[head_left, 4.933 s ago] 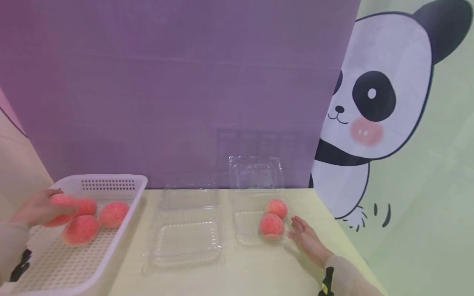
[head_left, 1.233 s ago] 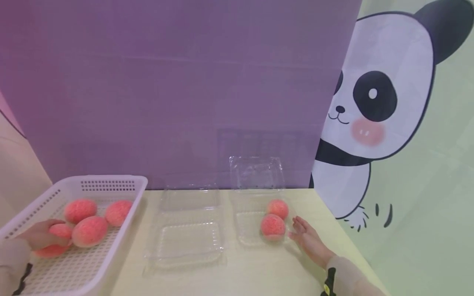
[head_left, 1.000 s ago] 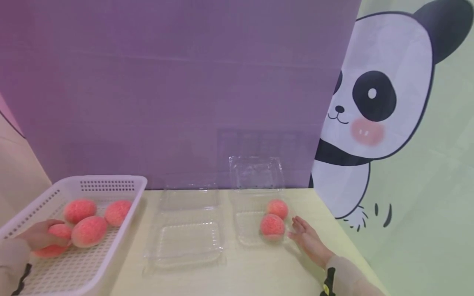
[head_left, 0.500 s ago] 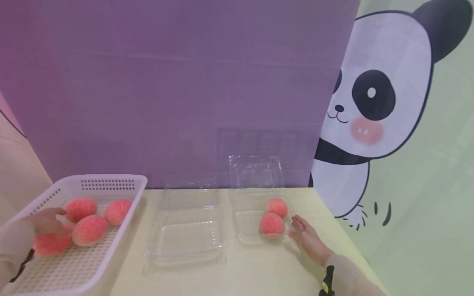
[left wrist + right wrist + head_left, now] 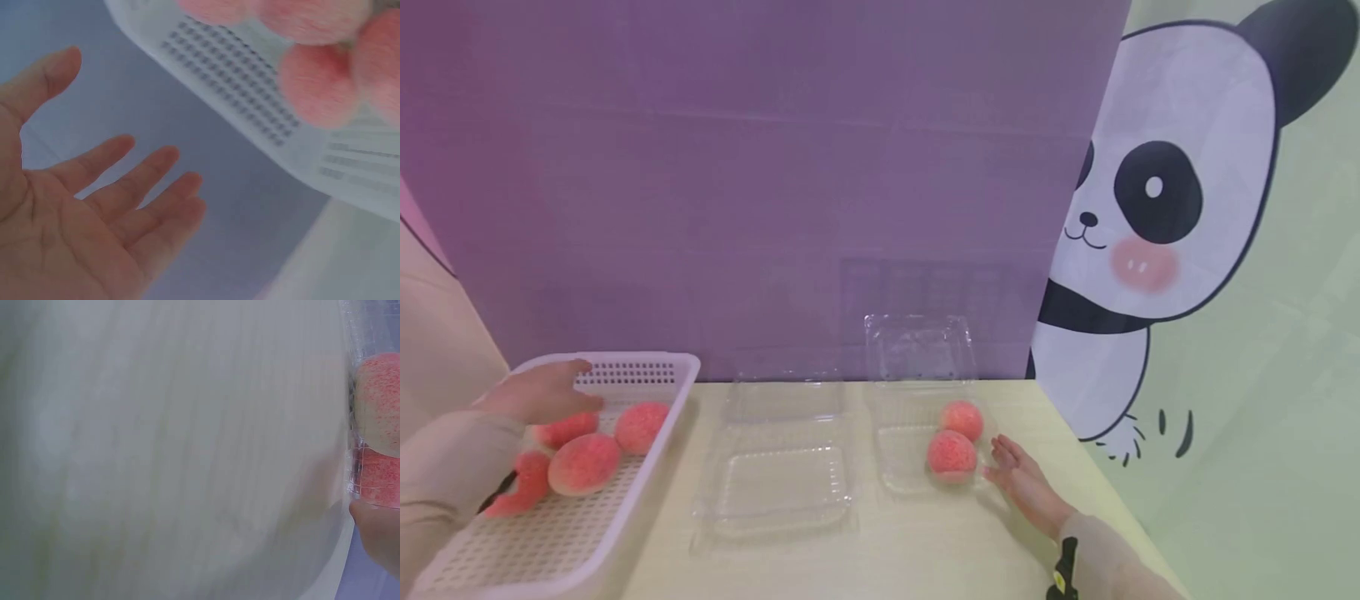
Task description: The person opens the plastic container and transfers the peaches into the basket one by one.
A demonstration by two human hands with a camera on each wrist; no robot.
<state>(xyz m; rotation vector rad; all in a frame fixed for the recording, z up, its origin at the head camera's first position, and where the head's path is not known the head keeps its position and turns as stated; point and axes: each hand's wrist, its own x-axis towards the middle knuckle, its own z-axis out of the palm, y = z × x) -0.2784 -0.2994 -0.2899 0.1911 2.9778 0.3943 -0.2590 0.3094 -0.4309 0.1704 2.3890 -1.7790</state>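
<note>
My left hand [image 5: 541, 393] hovers over the back left of a white plastic basket [image 5: 691, 367], its fingers spread and holding nothing. Below it in the basket lie several pink peaches [image 5: 584, 464], one partly hidden by my sleeve. The left wrist view shows the bare palm [image 5: 69, 244] apart from the basket and fruit. My right hand [image 5: 1028, 492], fingers extended, is beside the right side of an unlidded clear plastic clamshell box [image 5: 901, 467]. Two peaches [image 5: 952, 456] sit in that box's right half. Whether the fingertip [image 5: 375, 531] touches the box wall is hard to tell.
A second clear clamshell box [image 5: 782, 492] stands between the basket and the first box, its lid folded back. All rest on a pale wooden table [image 5: 917, 558]. A purple cloth [image 5: 760, 208] hangs behind, and a panda picture [image 5: 1157, 200] covers the right wall.
My left hand gripped a peach in the basket, let go of it, then rose and moved back and to the right. The peaches in the basket have shifted places. My right hand stays put.
</note>
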